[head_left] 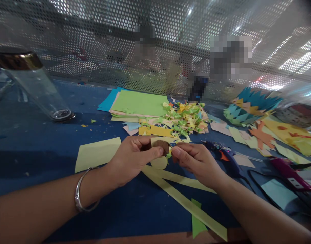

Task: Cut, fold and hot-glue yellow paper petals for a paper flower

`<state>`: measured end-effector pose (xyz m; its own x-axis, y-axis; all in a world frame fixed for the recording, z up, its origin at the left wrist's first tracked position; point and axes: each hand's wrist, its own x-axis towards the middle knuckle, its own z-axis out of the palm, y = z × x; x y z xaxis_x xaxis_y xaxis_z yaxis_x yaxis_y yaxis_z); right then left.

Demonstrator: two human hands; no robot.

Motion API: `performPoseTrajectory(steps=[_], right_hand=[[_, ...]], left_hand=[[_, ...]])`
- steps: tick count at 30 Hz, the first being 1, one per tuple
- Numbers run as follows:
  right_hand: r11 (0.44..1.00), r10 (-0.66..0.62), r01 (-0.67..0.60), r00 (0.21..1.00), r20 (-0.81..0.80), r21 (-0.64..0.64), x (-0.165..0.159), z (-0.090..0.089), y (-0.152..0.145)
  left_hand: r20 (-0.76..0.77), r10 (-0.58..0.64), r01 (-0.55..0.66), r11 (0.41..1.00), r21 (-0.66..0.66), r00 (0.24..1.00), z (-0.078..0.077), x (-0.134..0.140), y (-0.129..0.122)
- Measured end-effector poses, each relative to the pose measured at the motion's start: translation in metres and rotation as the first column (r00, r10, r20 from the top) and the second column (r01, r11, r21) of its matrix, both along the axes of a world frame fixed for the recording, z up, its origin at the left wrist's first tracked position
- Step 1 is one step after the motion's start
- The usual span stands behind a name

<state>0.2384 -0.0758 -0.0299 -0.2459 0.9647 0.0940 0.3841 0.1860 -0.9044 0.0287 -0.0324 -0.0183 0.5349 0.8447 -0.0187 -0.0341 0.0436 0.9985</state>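
Observation:
My left hand (pixel 137 157) is closed, its thumb pressing a round brown disc (pixel 165 146) against a pale yellow piece of paper (pixel 155 139). Fingertips of my right hand (pixel 193 159) pinch together at the disc's right edge; a thin dark tip shows there, but most of what they hold is hidden. Just below the hands is a pale yellow paper circle (pixel 159 163). Two long pale yellow paper strips (pixel 186 200) fan out toward the table's front edge, one lying over a green paper scrap (pixel 197 220).
Beyond the hands lie stacked coloured sheets (pixel 142 101) and a heap of paper scraps (pixel 187 117). A glue gun (pixel 230 162) and a purple power strip (pixel 292 174) are at right, near a paper crown (pixel 249 106). A clear bottle (pixel 41 88) stands left, before a perforated metal screen (pixel 94 44).

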Motion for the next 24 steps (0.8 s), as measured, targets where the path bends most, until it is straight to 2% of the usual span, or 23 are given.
performPoseTrajectory(steps=[10, 24], right_hand=[[1.0, -0.019, 0.019, 1.0, 0.013, -0.016, 0.0008, -0.0002, -0.0008], [1.0, 0.008, -0.009, 0.999, 0.047, 0.006, 0.0025, 0.0014, -0.0006]], left_hand=[[-0.128, 0.01, 0.01, 0.987, 0.158, 0.992, 0.0035, -0.002, 0.0013], [-0.133, -0.089, 0.11, 0.981, 0.162, 0.987, 0.0025, -0.0004, 0.0035]])
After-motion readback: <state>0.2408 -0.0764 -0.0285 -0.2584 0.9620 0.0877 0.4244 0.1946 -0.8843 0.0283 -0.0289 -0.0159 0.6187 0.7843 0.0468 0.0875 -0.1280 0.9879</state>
